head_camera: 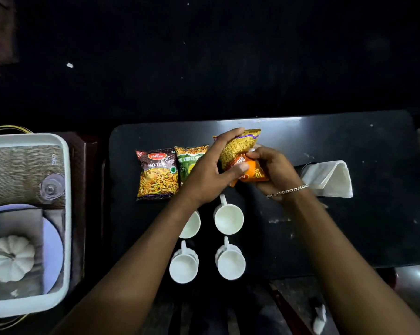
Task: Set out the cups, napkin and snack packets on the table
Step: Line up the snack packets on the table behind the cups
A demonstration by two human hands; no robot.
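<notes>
On the black table (pixel 349 226) both hands hold an orange-and-yellow snack packet (pixel 240 151) above the middle. My left hand (pixel 209 172) grips its left side and my right hand (pixel 274 172) pinches its lower orange end. To the left lie a brown "Mixture" packet (pixel 157 174) and a green packet (pixel 189 160), partly hidden by my left hand. Several white cups stand in two rows near the front edge: one (pixel 229 217), one (pixel 230 261), one (pixel 184 265), and one (pixel 190 224) half under my left forearm. A folded white napkin (pixel 329 177) lies at the right.
A white tray (pixel 67 213) stands on a side surface at the left, holding a woven mat, a clear glass (pixel 51 187), a plate and a white pumpkin ornament (pixel 10 257). Beyond the table is dark floor.
</notes>
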